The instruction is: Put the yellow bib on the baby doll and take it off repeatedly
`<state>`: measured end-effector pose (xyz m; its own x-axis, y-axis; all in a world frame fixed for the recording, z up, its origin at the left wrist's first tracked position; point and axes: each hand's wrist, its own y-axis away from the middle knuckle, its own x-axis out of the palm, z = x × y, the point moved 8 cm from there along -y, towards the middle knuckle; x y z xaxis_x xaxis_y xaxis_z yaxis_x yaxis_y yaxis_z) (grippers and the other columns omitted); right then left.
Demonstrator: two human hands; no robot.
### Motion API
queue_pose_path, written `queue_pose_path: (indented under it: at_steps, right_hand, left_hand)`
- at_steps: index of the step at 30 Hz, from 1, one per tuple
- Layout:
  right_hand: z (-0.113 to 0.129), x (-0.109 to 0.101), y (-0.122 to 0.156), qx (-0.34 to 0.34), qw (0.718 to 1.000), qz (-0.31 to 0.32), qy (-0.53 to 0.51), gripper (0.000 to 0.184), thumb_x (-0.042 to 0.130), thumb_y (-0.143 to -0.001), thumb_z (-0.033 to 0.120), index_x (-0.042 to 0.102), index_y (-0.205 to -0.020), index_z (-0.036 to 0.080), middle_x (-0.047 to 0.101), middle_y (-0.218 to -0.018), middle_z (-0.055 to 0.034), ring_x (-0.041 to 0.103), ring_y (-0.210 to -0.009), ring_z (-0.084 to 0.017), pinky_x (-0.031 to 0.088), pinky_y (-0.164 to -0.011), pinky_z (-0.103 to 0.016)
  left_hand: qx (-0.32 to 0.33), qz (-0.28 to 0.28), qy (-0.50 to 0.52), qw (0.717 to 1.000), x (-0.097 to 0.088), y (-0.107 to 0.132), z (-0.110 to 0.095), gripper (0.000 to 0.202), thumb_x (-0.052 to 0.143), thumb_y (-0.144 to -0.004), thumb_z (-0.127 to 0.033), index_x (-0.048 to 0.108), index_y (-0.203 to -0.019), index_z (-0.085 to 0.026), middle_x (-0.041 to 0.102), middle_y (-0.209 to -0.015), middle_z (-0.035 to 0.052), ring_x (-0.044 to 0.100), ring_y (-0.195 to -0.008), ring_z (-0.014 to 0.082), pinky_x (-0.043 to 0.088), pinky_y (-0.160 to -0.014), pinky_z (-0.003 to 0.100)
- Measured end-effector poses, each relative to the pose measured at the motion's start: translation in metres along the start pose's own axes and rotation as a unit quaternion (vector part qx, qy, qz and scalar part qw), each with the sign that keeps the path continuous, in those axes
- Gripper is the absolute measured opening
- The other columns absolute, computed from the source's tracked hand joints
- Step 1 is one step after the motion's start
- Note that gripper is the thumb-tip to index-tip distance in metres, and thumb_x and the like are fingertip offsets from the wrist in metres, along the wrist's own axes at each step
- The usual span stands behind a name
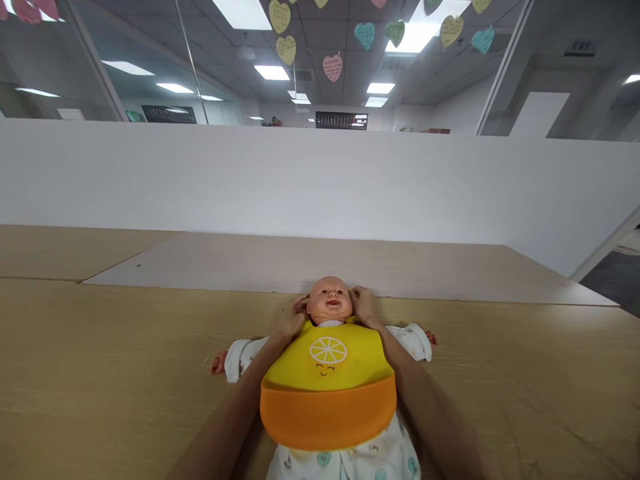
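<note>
A baby doll [331,297] lies on its back on the table, its arms stretched out to both sides. Over its chest lies a yellow bib [329,373] with a white citrus slice, a smiling face and an orange catch pocket along the bottom. My left hand [294,315] is at the left side of the doll's head and neck, fingers curled round the bib's upper edge. On the opposite side, my right hand [365,306] is closed in the same way at the neck. Both hands' fingertips, and the bib's neck ends, are hidden behind the head.
The doll wears white printed clothes [345,463]. Beneath it is a wooden table [110,373], with a paler board [440,270] along the far side. Behind stands a white low wall [250,180] topped by glass, which carries several heart-shaped notes [333,67].
</note>
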<state>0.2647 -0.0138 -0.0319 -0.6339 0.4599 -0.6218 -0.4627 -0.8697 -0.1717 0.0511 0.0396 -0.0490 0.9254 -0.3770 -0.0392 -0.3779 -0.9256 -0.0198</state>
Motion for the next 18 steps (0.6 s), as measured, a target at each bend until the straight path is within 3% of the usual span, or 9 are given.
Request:
queue_pose_path:
  at_steps: [4, 8, 11, 14, 18]
  right_hand:
    - [0.002, 0.006, 0.001, 0.002, 0.999, 0.023, -0.046, 0.026, 0.046, -0.086, 0.025, 0.054, -0.064, 0.014, 0.061, -0.064, -0.0026, 0.051, -0.061, -0.012, 0.032, -0.055, -0.022]
    - [0.002, 0.0, 0.001, 0.009, 0.997, 0.004, -0.073, 0.024, 0.046, -0.082, 0.024, 0.049, -0.059, 0.017, 0.054, -0.058, -0.0008, 0.046, -0.058, -0.011, 0.028, -0.054, -0.023]
    - [0.004, -0.011, -0.002, 0.008, 0.995, -0.009, -0.1, 0.023, 0.045, -0.08, 0.027, 0.049, -0.059, 0.017, 0.054, -0.059, -0.0009, 0.046, -0.059, -0.012, 0.029, -0.055, -0.024]
    - [0.009, -0.026, -0.008, 0.0, 0.99, -0.003, -0.138, 0.023, 0.046, -0.076, 0.032, 0.051, -0.06, 0.017, 0.055, -0.06, -0.0006, 0.049, -0.061, -0.013, 0.033, -0.058, -0.024]
    - [0.03, -0.056, -0.009, -0.015, 0.984, 0.017, -0.179, 0.027, 0.052, -0.073, 0.039, 0.051, -0.057, 0.017, 0.048, -0.054, 0.0021, 0.043, -0.055, -0.01, 0.031, -0.055, -0.024]
  left_hand:
    - [-0.011, 0.011, 0.027, 1.0, 0.004, -0.001, 0.005, 0.06, 0.059, -0.052, -0.008, 0.064, -0.111, -0.015, 0.075, -0.102, 0.0096, 0.066, -0.104, 0.0287, 0.051, -0.092, 0.041]
    - [0.005, -0.022, 0.016, 1.0, -0.003, 0.0, -0.002, 0.044, 0.062, -0.05, -0.009, 0.068, -0.093, -0.016, 0.075, -0.096, 0.0094, 0.068, -0.097, 0.027, 0.053, -0.086, 0.037]
    - [-0.007, -0.054, 0.032, 0.998, -0.02, 0.002, -0.011, 0.04, 0.072, -0.05, -0.016, 0.068, -0.09, -0.017, 0.075, -0.084, 0.0076, 0.069, -0.078, 0.0235, 0.054, -0.07, 0.033]
    - [-0.005, -0.037, 0.09, 0.995, -0.036, 0.005, -0.03, 0.054, 0.083, -0.047, -0.024, 0.067, -0.098, -0.015, 0.075, -0.082, 0.0075, 0.066, -0.066, 0.0188, 0.049, -0.059, 0.027]
    - [0.03, -0.001, 0.122, 0.992, -0.047, 0.015, -0.068, 0.057, 0.087, -0.05, -0.027, 0.067, -0.103, -0.016, 0.074, -0.09, 0.0077, 0.065, -0.066, 0.0166, 0.048, -0.059, 0.026]
